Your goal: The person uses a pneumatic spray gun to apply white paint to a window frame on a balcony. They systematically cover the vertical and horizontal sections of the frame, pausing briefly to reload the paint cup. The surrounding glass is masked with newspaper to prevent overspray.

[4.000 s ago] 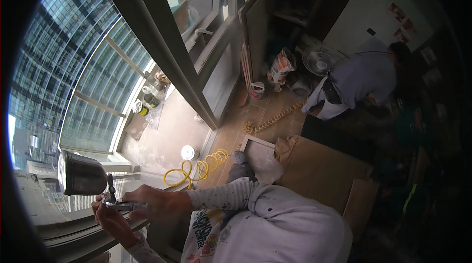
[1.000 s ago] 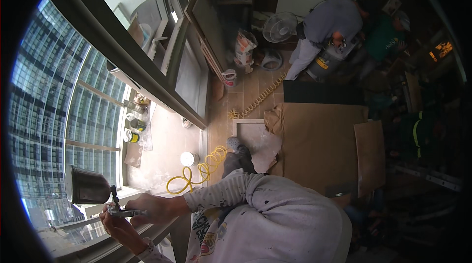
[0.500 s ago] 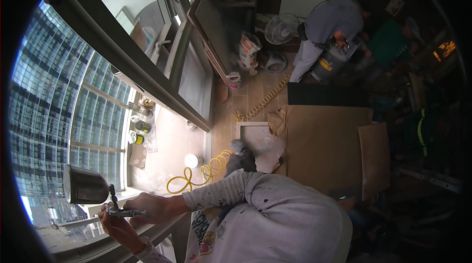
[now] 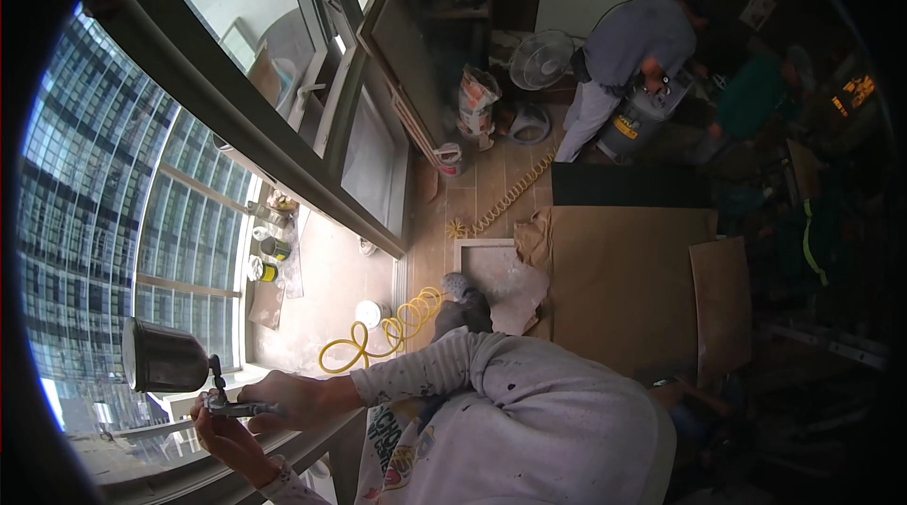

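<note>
At the lower left I hold a metal spray gun (image 4: 236, 407) with a large grey paint cup (image 4: 162, 356) on it. My right hand (image 4: 291, 399) is wrapped round the gun's grip. The fingers of my left hand (image 4: 227, 439) are closed at the gun's front end, below the cup. The contact between those fingertips and the gun is partly hidden. A paint-spattered striped sleeve covers my right arm. The gun is beside the window frame, with a tall glass building beyond.
A coiled yellow air hose (image 4: 397, 324) lies near my shoe, by a white bucket (image 4: 370, 314). Brown paper (image 4: 624, 288) covers a large flat surface. Paint cans (image 4: 274, 247) stand by the window. A person in grey (image 4: 638, 42) bends over a dark drum (image 4: 642, 118); another wears green (image 4: 756, 99).
My hands and the spray gun stay almost in place. The person in green has shifted slightly, and another person's arm shows more plainly at the lower right.
</note>
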Tool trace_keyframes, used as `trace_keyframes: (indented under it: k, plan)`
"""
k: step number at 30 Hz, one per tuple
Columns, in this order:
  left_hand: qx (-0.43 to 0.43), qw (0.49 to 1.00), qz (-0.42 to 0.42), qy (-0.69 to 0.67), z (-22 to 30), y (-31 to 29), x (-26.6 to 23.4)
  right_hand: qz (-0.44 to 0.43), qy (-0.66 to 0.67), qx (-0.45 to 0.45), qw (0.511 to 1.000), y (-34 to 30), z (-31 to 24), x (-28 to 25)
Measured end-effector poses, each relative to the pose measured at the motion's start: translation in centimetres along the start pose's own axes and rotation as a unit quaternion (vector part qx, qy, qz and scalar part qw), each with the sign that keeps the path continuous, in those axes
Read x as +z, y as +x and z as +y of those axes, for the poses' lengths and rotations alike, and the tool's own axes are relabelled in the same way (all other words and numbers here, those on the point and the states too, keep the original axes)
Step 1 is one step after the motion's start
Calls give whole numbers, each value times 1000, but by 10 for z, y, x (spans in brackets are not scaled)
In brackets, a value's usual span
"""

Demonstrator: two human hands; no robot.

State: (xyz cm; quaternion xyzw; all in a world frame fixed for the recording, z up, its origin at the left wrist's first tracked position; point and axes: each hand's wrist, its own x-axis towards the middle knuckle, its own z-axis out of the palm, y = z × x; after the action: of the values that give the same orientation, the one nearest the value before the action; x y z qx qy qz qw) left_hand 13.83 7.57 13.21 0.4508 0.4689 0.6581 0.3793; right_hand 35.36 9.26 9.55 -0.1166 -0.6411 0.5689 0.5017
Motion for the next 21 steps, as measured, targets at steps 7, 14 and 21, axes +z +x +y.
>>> trace_keyframes:
  k: [7,14,21]
  plan:
    - [-4,1000,10,-10,-1,0,1,2,-5,-10,1000,-2,-2,-3]
    - [-11,1000,3,-15,0,0,2,-10,-2,8,1000,-2,-3,-7]
    - [48,999,-11,7,-18,3,-3,-15,-19,15,1000,0,-5,-16]
